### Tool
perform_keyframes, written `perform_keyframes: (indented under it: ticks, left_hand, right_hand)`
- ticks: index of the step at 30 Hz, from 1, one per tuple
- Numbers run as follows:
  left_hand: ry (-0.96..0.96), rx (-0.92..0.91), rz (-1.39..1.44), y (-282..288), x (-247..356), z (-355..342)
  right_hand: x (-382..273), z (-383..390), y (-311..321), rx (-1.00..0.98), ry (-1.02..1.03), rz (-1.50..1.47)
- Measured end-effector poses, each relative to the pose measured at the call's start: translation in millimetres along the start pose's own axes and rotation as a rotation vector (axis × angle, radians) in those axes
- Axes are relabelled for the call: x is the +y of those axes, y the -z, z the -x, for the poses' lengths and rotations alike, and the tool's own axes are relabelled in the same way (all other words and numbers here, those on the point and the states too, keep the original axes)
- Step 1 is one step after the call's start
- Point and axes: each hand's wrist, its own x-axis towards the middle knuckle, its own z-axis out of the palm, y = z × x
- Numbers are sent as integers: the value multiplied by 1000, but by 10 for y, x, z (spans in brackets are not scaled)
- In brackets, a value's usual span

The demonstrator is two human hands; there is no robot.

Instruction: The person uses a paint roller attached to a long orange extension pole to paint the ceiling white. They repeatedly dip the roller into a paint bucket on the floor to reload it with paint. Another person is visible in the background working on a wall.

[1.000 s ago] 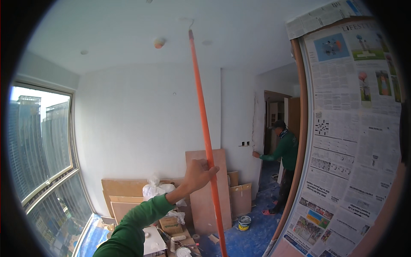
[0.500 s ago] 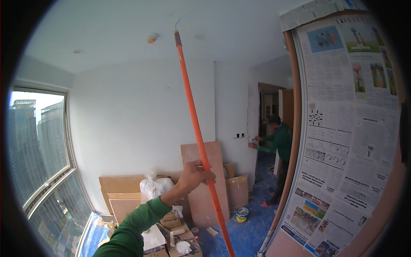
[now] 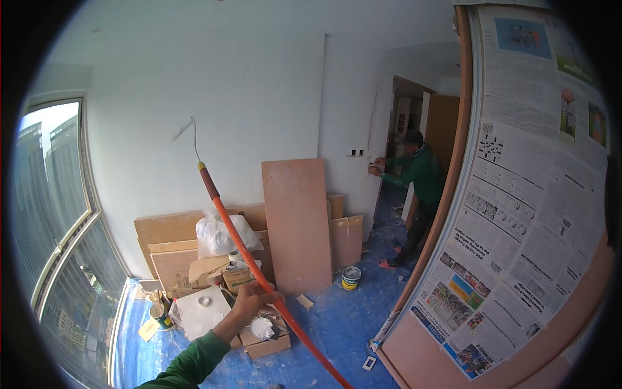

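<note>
My left hand (image 3: 248, 305), in a green sleeve, is wrapped round a long orange extension pole (image 3: 233, 232). The pole slants from the lower edge up toward the left, and its dark grip ends in a bent wire frame. At the tip is a paint roller (image 3: 183, 129), pale against the white wall (image 3: 272, 123); whether it touches the wall I cannot tell. Below and behind my hand lie cardboard boxes (image 3: 269, 349) with a white, paint-smeared round thing (image 3: 262, 328) on them. My right hand is out of the picture.
Boards (image 3: 297, 227) lean on the wall beside a white plastic bag (image 3: 223, 235). Blue sheeting (image 3: 324, 330) covers the floor, with a paint tub (image 3: 350, 277) on it. A co-worker (image 3: 421, 175) stands at the doorway. Newspaper (image 3: 512, 214) covers a panel at right; windows (image 3: 55, 175) are left.
The pole's upper end has come down from near the ceiling and swung left, in front of the wall. My left hand sits lower in the picture, and the view has tilted down.
</note>
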Motion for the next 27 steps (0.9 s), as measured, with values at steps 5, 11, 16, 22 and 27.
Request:
perform_keyframes:
  ticks: [5, 11, 16, 22, 27]
  left_hand:
    - [221, 117, 48, -36, -862, 489]
    - [452, 313, 152, -5, -1884, 926]
    - [648, 437, 220, 213, -2538, 1155]
    - [827, 659, 439, 750, -3284, 1451]
    - [901, 881, 624, 1207, -3800, 1758]
  right_hand:
    - [608, -63, 28, -136, -39, 166]
    - [1292, 106, 351, -200, -130, 397]
    - [999, 453, 947, -173, -22, 559]
    - [-97, 1026, 1648, 80, 180, 394]
    - [-1388, 1203, 1957, 99, 215, 720]
